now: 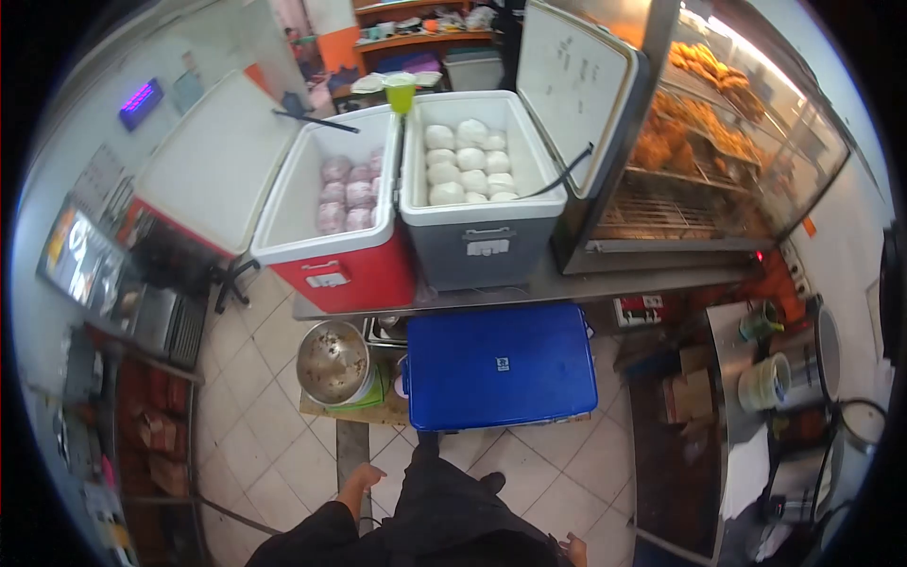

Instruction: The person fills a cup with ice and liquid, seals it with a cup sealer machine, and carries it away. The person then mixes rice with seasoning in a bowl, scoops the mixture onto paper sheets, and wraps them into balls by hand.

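Observation:
My left hand [363, 476] hangs beside my left leg, above the tiled floor, with loose fingers and nothing in it. At the bottom edge, my right hand [573, 548] is partly cut off; its visible fingers are a little apart and hold nothing. Ahead of me a blue lidded bin [501, 364] stands closed, with a metal bowl [333, 363] to its left. Behind them, on a metal counter, a red cooler [354, 282] holds purplish wrapped balls [359, 195]. Next to it a grey cooler [487, 250] holds white wrapped balls [470, 159]. Both coolers have their lids swung back.
A glass display case [709, 161] with browned food on racks stands at the right end of the counter. To my right, a side counter [723, 416] bears tubs and metal pots. Shelving [151, 416] lines the left. A green cup [401, 97] sits behind the coolers.

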Available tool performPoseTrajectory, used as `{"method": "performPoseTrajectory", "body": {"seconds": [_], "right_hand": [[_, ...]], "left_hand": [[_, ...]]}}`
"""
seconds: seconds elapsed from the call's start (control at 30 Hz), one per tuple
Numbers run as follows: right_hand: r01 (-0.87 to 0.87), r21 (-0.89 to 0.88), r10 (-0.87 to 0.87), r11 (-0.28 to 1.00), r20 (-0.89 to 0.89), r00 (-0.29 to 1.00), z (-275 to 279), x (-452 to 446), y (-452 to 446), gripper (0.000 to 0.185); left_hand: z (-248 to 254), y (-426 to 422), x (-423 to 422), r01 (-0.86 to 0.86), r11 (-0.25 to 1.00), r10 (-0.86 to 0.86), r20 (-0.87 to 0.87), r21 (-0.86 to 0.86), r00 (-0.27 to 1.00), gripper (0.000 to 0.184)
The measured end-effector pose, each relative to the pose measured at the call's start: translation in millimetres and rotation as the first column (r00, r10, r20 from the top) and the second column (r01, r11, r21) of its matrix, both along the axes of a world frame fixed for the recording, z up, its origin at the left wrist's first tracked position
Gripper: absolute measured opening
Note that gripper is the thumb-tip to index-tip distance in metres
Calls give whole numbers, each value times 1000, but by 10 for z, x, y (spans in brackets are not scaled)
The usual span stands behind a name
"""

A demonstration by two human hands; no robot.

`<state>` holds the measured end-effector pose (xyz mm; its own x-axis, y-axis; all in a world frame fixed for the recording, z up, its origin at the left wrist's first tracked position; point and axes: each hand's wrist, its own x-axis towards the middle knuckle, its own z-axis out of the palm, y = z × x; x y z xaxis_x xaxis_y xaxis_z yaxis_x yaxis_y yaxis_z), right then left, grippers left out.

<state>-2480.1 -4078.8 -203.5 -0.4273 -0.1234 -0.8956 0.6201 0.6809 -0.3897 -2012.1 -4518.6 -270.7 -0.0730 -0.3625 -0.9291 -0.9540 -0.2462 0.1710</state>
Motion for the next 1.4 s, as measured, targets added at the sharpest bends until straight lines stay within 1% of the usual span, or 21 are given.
{"method": "performPoseTrajectory", "body": {"seconds": [0.03,0.13,0.2,0.27,0.33,0.4,0.5,0.57,0.63,0.67,0.77,0.87,1.03,1.1,1.13,1.2,1.23,1.3,1.33,1.37,1.4], "right_hand": [[42,-9,-42,999,-25,999,44,-121,-132,62],[-3,53,3,999,3,1000,-642,-723,-439,60],[-54,-1,54,999,-38,998,-636,-941,-771,58],[-130,-40,125,991,-104,987,-412,-1060,-1177,58],[-187,-31,181,982,-144,973,-313,-1170,-1472,57],[-200,-9,196,980,-171,966,-235,-1181,-1690,57],[-175,1,173,985,-160,972,-99,-950,-1778,59],[-193,-30,188,981,-121,975,-133,-667,-1456,64],[-259,-59,255,964,-64,965,162,-275,-1170,60],[-267,-11,266,964,-31,963,347,-71,-1120,59],[-231,207,216,951,89,972,792,576,-1240,59],[-190,333,154,924,132,979,1163,891,-1411,59],[-27,398,7,917,53,999,1363,749,-1573,58],[88,313,-104,946,35,994,1220,630,-1573,55],[81,241,-68,967,-61,996,1542,741,-1984,55],[124,184,-118,975,-42,992,1479,686,-2000,63],[196,273,-187,942,-62,980,1121,608,-1821,55],[295,284,-266,912,-138,954,896,782,-1639,41],[115,297,-53,948,-211,976,594,841,-1292,36],[234,267,-196,935,-160,967,812,979,-1454,33],[176,330,-137,928,-137,981,662,1061,-1257,31]], "left_hand": [[47,54,-59,112,992,-113,-19,-57,993,36],[212,5,-197,73,973,-80,-22,-219,997,37],[878,-232,-474,130,924,-157,-47,-359,986,41],[1470,-541,-733,94,867,-143,-62,-490,988,39],[1339,-808,-805,-247,682,-90,-414,-689,906,36],[1498,-1169,-981,-371,776,49,-537,-510,842,36],[1732,-1626,-1379,-147,817,-182,-491,-558,852,47],[1800,-1754,-1635,-16,778,-369,-477,-628,798,57],[1778,-1761,-1818,97,773,-503,-513,-627,696,63],[1749,-1785,-1889,145,782,-544,-550,-606,633,64],[1942,-1859,-2007,546,754,-657,-396,-366,642,71],[1788,-1785,-1999,660,667,-745,-332,-347,579,76],[1765,-1881,-1928,676,646,-761,-374,-356,530,78],[1729,-1939,-1942,691,642,-761,-388,-333,520,75],[1729,-1969,-1965,699,639,-762,-390,-322,517,74],[1782,-2014,-2020,718,619,-778,-369,-317,508,74],[1787,-2082,-2055,729,609,-788,-351,-314,506,73],[1652,-2191,-2159,734,628,-772,-330,-258,544,75],[1635,-2139,-2208,752,622,-773,-328,-218,543,75],[1867,-2201,-2263,736,626,-773,-331,-257,542,79],[1939,-2200,-2318,695,650,-750,-408,-309,520,77]]}}
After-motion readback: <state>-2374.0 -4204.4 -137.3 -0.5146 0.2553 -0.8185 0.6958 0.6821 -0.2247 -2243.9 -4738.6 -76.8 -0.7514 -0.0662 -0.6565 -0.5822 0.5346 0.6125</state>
